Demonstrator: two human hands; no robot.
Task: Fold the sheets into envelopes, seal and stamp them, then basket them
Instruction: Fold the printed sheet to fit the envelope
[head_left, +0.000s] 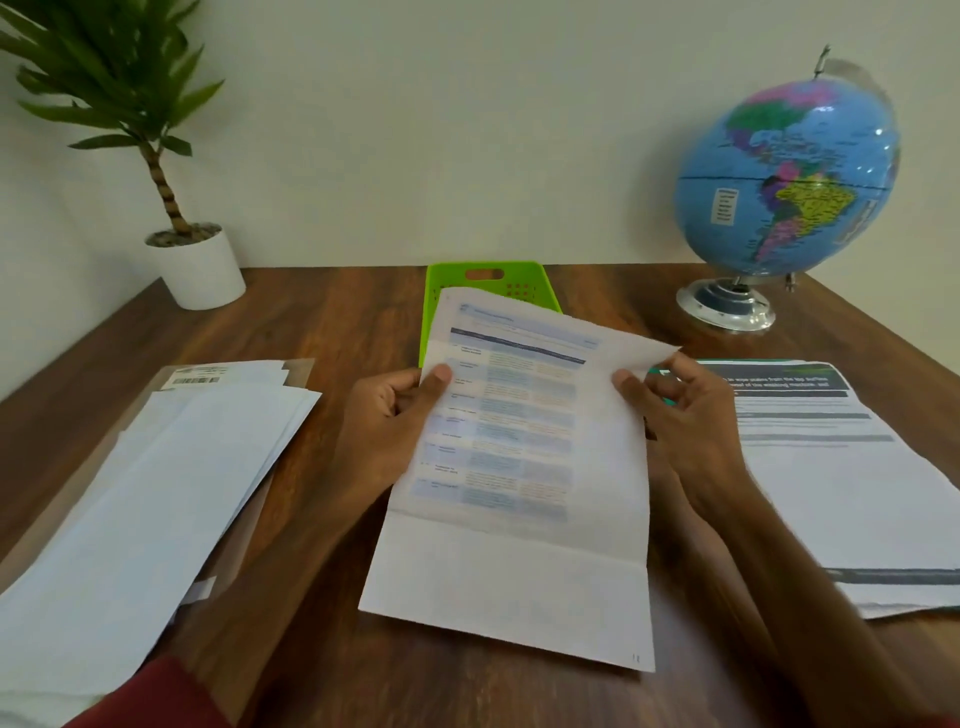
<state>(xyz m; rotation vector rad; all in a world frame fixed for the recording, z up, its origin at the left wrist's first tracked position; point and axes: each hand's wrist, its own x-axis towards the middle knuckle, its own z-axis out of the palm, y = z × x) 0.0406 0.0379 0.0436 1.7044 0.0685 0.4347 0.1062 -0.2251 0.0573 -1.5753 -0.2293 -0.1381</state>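
Observation:
A printed sheet (519, 467) with a table on it is held over the middle of the wooden desk (337, 322); it carries a crease across its lower third. My left hand (384, 431) pinches its left edge with the thumb on top. My right hand (685, 415) pinches its upper right edge, which curls up. A pile of white envelopes (145, 499) lies to the left. A stack of printed sheets (841, 467) lies to the right. A green basket (488, 280) stands behind the held sheet, mostly hidden by it.
A potted plant (197, 265) in a white pot stands at the back left corner. A globe (784, 187) on a silver base stands at the back right. The wall runs right behind the desk.

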